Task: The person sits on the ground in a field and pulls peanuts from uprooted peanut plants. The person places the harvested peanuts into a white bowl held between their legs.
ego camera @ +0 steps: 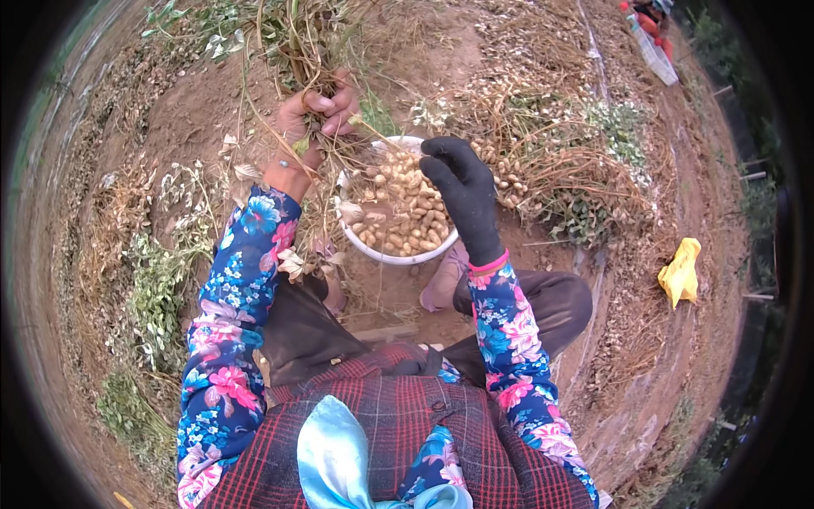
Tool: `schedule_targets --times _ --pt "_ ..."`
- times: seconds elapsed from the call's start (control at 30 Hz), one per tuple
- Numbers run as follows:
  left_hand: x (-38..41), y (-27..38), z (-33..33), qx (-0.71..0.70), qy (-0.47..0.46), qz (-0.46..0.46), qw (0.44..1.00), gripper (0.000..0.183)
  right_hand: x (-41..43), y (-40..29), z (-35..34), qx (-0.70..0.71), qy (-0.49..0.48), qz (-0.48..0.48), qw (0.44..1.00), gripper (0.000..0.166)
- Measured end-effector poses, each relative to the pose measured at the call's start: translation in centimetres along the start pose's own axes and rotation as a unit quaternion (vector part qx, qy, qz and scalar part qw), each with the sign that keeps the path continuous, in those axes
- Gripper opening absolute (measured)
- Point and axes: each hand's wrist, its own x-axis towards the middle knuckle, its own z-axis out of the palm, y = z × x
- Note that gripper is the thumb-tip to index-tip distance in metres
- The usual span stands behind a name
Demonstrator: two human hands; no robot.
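My bare left hand [318, 111] is closed around the stems of a bunch of peanut plants [299, 48], whose leafy tops point away from me and whose thin roots hang beside the bowl. A round white bowl [407, 259] of unshelled peanuts [410, 216] stands on the soil in front of my feet. My right hand [455, 175], in a black glove, is over the bowl's right edge with its fingers curled. Whether something small is between its fingertips I cannot tell.
Pulled peanut plants with pods [559, 153] lie heaped right of the bowl. More cut plants [156, 286] lie at the left. A yellow bag [680, 273] is on the ground at the right. Another person [655, 25] is far off at the upper right, beside a pale sack [655, 54].
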Motion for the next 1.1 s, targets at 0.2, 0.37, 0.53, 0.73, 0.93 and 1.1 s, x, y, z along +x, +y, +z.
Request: schedule_targets --times 0.2,0.37,0.53,0.73,0.93,1.1 --pt "0.5 -1.1 1.0 0.051 0.022 -0.017 0.998 0.028 0.0 -1.7 2.3 -0.229 -0.101 -0.049 0.967 0.052" --pt "0.2 -1.5 1.5 0.084 0.012 -0.049 0.995 0.023 0.9 -2.0 1.8 -0.164 -0.201 0.081 0.962 0.053" --pt "0.6 -2.4 0.7 0.093 -0.046 -0.078 0.992 0.028 0.1 -2.4 1.0 -0.136 -0.213 0.101 0.962 0.047" --pt "1.2 -4.2 2.2 0.126 -0.026 -0.139 0.982 0.011 -1.3 -0.8 0.5 -0.347 -0.147 -0.031 0.926 0.033" --pt "1.5 -4.6 0.5 0.122 0.03 -0.13 0.983 0.032 -1.7 -0.9 1.0 -0.368 -0.152 0.039 0.917 0.024" --pt "1.3 -3.1 1.6 0.037 0.017 -0.117 0.992 0.013 -1.6 -2.4 1.0 -0.233 -0.1 0.039 0.966 0.022"
